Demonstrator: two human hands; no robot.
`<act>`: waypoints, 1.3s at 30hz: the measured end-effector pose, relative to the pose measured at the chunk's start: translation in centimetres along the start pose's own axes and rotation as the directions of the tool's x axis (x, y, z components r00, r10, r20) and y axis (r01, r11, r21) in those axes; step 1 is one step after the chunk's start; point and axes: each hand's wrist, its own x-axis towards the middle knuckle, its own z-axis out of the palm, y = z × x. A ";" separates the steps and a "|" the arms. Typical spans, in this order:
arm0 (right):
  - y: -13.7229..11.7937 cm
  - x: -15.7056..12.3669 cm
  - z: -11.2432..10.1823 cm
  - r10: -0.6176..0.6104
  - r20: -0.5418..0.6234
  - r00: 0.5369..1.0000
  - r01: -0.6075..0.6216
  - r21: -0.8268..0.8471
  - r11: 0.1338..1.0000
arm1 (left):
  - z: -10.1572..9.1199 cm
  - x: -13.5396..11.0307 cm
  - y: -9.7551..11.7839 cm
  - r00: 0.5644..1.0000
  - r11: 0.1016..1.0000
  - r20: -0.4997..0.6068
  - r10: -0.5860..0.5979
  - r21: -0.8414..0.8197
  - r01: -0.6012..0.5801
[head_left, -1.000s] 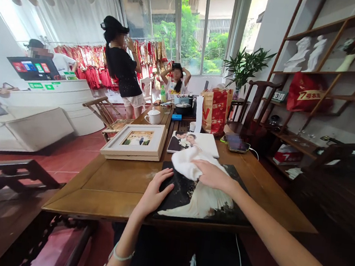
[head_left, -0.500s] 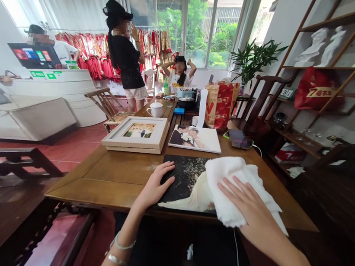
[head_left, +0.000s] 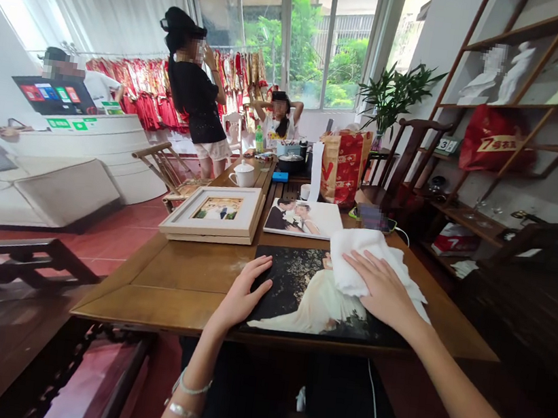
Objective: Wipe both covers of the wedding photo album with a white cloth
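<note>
A dark wedding photo panel point(head_left: 298, 294) lies flat near the front edge of the wooden table point(head_left: 182, 278). My left hand point(head_left: 241, 296) rests open on the panel's left edge, fingers spread. My right hand point(head_left: 384, 291) lies flat on a white cloth point(head_left: 360, 254), pressing it on the panel's upper right part. The cloth hangs past the panel's right edge.
Behind the panel lie a light-framed photo point(head_left: 217, 211) and a second wedding print point(head_left: 303, 218). A phone point(head_left: 373, 216), a red bag point(head_left: 343, 166), a white teapot point(head_left: 244, 175) stand farther back. Three people are near the clothes rack. Chairs point(head_left: 20, 257) at left, shelves point(head_left: 500, 128) at right.
My right hand swept the cloth from the panel's upper middle down to the lower right, then back up to the upper right. My left hand has stayed on the left edge.
</note>
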 end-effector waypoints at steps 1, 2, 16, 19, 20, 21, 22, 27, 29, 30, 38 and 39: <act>0.2 1.1 0.2 0.016 0.013 1.000 -0.016 -0.001 1.000 | 0.0 0.0 0.1 1.000 1.000 -0.001 -0.002 -0.001 0.002; 0.3 2.1 0.2 0.025 0.026 0.999 -0.025 -0.001 1.000 | 0.0 0.0 0.1 1.000 1.000 -0.003 -0.002 -0.002 0.002; -5.0 -7.0 -0.8 -0.225 -0.019 0.974 0.226 0.116 0.967 | 0.2 0.0 0.0 0.999 1.000 -0.030 -0.011 0.003 0.011; -4.9 -9.9 -0.8 -0.185 -0.032 0.982 0.187 0.175 0.967 | 0.1 -0.1 -0.1 1.000 1.000 -0.028 -0.012 -0.002 0.012; -4.6 -10.4 -0.7 -0.152 -0.043 0.987 0.158 0.184 0.970 | 0.1 -0.1 -0.2 1.000 1.000 -0.029 -0.007 -0.006 0.007; -4.3 -10.7 -0.6 -0.115 -0.060 0.992 0.124 0.186 0.975 | 0.1 -0.1 -0.2 1.000 1.000 -0.030 -0.001 -0.010 0.000; -3.9 -10.7 -0.5 -0.077 -0.081 0.994 0.090 0.181 0.979 | 0.1 -0.1 -0.3 1.000 1.000 -0.030 0.006 -0.014 -0.006; -2.4 -7.4 -0.1 0.047 -0.148 0.988 -0.032 0.100 0.994 | 0.1 -0.2 -0.7 0.999 1.000 -0.044 0.029 -0.004 -0.029; -2.4 -5.3 0.0 0.075 -0.133 0.988 -0.068 0.055 0.996 | 0.1 -0.2 -0.9 0.997 0.999 -0.058 0.042 0.006 -0.042; -2.7 -4.3 0.0 0.087 -0.124 0.989 -0.083 0.034 0.996 | 0.1 -0.2 -1.0 0.997 0.999 -0.063 0.046 0.011 -0.045; -8.8 -2.0 -0.6 -0.035 -0.063 0.997 0.040 0.081 0.996 | 0.3 0.1 -1.0 0.998 0.998 -0.060 0.037 0.057 -0.033; -9.6 -2.5 -0.9 -0.072 -0.043 0.997 0.076 0.113 0.991 | 0.3 0.1 -0.9 0.997 0.998 -0.060 0.037 0.059 -0.034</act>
